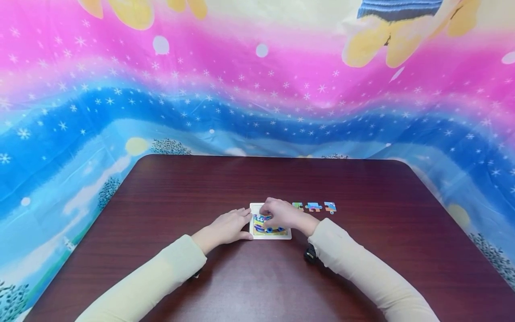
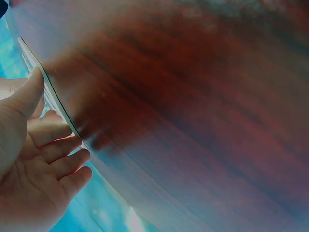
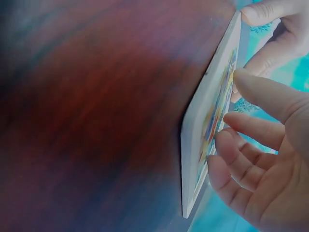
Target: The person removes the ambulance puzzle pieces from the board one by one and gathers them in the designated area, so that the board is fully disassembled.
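Observation:
A small jigsaw puzzle in a white frame (image 1: 272, 237) lies flat on the table, with a colourful vehicle with blue wheels pictured on it. My left hand (image 1: 229, 227) rests at the frame's left edge, fingers extended and thumb near the lower corner. Over the puzzle's upper right part, my right hand (image 1: 283, 213) bends its fingers down. In the right wrist view, the right fingertips (image 3: 219, 166) touch the picture (image 3: 219, 111), with thumb and index finger apart. No lifted piece shows between them. Part of the picture is hidden under this hand.
Three loose puzzle pieces lie in a row right of the frame: a green one (image 1: 297, 205), a blue one (image 1: 313, 206) and a blue-orange one (image 1: 330, 207). The dark wooden table (image 1: 257, 281) meets a patterned cloth (image 1: 257, 103) at the back and sides.

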A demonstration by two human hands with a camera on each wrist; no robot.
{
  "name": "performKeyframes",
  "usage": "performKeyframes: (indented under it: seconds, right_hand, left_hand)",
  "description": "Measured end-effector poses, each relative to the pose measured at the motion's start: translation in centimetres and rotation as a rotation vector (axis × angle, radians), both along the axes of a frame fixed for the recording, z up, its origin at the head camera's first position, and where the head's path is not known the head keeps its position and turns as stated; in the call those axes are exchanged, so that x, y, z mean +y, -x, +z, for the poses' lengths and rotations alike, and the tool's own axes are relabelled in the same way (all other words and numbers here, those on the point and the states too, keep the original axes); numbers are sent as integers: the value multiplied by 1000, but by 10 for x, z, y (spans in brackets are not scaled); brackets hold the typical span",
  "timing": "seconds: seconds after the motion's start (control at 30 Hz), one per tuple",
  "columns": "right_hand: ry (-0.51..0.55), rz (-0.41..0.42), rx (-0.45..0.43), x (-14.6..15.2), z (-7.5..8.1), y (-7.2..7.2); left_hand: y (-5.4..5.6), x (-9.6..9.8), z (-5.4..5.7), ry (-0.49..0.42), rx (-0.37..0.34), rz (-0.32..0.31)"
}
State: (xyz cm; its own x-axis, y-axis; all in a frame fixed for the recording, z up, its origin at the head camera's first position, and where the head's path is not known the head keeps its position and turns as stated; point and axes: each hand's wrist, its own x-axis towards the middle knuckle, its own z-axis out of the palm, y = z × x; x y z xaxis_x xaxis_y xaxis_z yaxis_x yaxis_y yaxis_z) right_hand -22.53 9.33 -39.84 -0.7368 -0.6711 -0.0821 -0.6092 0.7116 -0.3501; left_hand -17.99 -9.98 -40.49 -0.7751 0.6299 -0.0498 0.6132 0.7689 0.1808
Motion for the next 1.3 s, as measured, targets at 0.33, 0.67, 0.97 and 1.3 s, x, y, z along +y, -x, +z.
performKeyframes:
  seconds: [0.33,0.67,0.97,1.3]
  right_hand:
    - [-19,-27,42,-1,1,-3]
    - [15,-52,-34,-3,1,0]
    - [31,-62,-51,-4,1,-1]
    - [28,-85,-67,-6,1,-1]
  left_hand:
    - [0,1,2,-6,2,-7]
    - [1,1,2,10,-10,-5]
    - [1,1,2,20,-11,3]
    - [0,1,3,16,-13,0]
